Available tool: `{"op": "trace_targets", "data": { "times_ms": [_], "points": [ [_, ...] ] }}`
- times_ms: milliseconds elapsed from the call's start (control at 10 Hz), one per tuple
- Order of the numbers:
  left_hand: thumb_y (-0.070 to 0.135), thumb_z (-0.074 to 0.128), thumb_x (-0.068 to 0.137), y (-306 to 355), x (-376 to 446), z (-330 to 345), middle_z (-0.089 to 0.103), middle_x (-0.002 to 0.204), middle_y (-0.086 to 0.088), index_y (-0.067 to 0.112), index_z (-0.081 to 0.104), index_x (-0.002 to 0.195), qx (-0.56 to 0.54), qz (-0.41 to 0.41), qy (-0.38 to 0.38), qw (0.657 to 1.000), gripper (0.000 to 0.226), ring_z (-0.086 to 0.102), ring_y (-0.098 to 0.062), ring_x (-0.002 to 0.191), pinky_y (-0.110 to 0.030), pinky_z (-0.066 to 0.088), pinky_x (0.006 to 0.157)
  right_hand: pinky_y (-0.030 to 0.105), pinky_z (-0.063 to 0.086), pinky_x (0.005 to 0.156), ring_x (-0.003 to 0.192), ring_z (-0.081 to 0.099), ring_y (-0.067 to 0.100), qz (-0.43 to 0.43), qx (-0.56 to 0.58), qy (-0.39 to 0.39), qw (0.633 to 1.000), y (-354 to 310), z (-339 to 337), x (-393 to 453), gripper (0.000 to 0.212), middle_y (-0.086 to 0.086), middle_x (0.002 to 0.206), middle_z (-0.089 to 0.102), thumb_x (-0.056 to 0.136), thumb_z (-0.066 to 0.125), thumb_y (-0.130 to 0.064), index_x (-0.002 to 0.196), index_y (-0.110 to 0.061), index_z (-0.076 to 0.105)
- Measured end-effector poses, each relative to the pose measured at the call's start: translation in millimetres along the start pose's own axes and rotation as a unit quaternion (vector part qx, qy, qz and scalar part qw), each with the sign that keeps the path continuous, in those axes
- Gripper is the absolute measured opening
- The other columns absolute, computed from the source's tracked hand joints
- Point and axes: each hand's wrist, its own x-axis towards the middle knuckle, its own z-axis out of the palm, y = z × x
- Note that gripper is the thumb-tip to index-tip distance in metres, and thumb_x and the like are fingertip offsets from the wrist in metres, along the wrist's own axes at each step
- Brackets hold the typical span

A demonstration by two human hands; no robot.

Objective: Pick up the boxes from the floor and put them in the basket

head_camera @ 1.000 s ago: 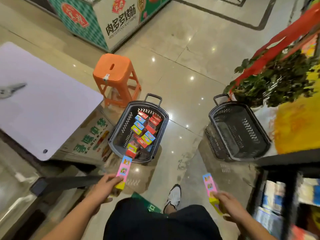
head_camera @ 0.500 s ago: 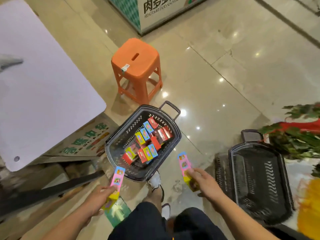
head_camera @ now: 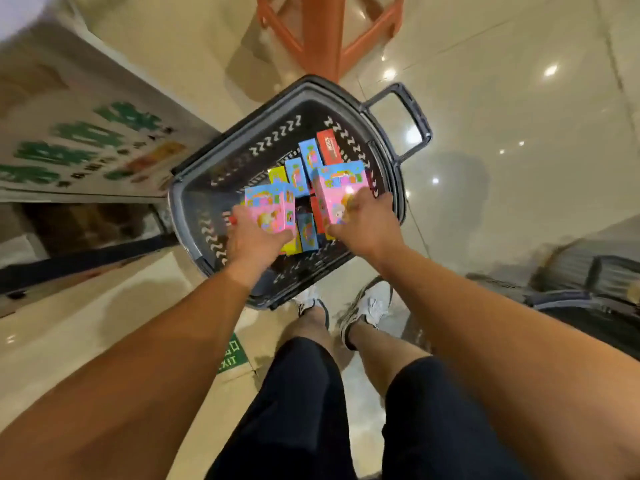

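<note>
A black plastic basket sits on the floor below me, holding several small red, blue and yellow boxes. Both my arms reach down into it. My left hand grips a pink box over the basket's near left part. My right hand grips a second pink box over the basket's middle. Both boxes are low over the pile; whether they touch it I cannot tell.
An orange stool stands just beyond the basket. A cardboard panel with green print leans at the left. A second black basket lies at the right edge. My white shoes stand right by the basket's near rim.
I have bent down over the basket. Both hands moved forward from beside my legs and carried the pink boxes down inside the basket.
</note>
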Motion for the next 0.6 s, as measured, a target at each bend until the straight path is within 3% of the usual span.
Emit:
{"op": "trace_targets", "data": {
  "times_ms": [100, 200, 400, 500, 600],
  "points": [
    [0.073, 0.072, 0.047, -10.1, 36.7, 51.9, 0.065, 0.123, -0.002, 0.025, 0.039, 0.126, 0.043, 0.016, 0.027, 0.999, 0.098, 0.060, -0.032, 0.119, -0.046, 0.054, 0.095, 0.041, 0.052, 0.087, 0.096, 0.059, 0.041, -0.032, -0.077, 0.029, 0.996, 8.8, 28.0, 45.0, 0.068, 0.015, 0.124, 0.038, 0.071, 0.076, -0.049, 0.121, -0.016, 0.045],
    [0.064, 0.078, 0.065, -3.0, 48.9, 82.2, 0.050, 0.139, -0.014, 0.014, 0.040, 0.138, 0.059, -0.004, 0.047, 0.997, 0.096, 0.045, -0.035, 0.132, -0.042, 0.047, 0.100, 0.042, 0.048, 0.091, 0.103, 0.054, 0.041, -0.020, -0.135, 0.033, 0.990, 21.2, 46.9, 76.1, 0.071, 0.017, 0.129, 0.037, 0.073, 0.073, -0.050, 0.126, -0.014, 0.044],
    [0.057, 0.080, 0.074, -5.0, 83.1, 97.0, 0.029, 0.152, -0.020, 0.008, 0.033, 0.145, 0.077, -0.021, 0.016, 0.997, 0.099, 0.043, -0.037, 0.134, -0.041, 0.044, 0.105, 0.042, 0.046, 0.093, 0.108, 0.050, 0.039, -0.004, -0.151, 0.009, 0.988, 31.1, 61.6, 105.0, 0.051, 0.018, 0.130, 0.037, 0.083, 0.070, -0.029, 0.124, -0.012, 0.045],
    [0.057, 0.076, 0.078, -3.3, 69.9, 80.3, 0.043, 0.141, -0.019, 0.006, 0.039, 0.141, 0.073, 0.001, -0.014, 0.997, 0.089, 0.045, -0.034, 0.128, -0.037, 0.044, 0.098, 0.043, 0.047, 0.094, 0.108, 0.051, 0.041, -0.011, -0.144, 0.003, 0.990, 23.1, 43.1, 89.5, 0.049, 0.017, 0.131, 0.036, 0.085, 0.067, -0.028, 0.126, -0.012, 0.046],
    [0.039, 0.069, 0.089, -19.1, 21.2, 54.3, 0.050, 0.121, -0.011, 0.013, 0.053, 0.113, 0.063, 0.042, 0.008, 0.997, 0.039, 0.054, -0.031, 0.103, -0.033, 0.043, 0.080, 0.046, 0.046, 0.098, 0.111, 0.051, 0.040, -0.032, -0.136, 0.012, 0.990, 21.0, 23.5, 56.5, 0.049, 0.017, 0.133, 0.038, 0.085, 0.066, -0.025, 0.129, -0.012, 0.048]
  ]
}}
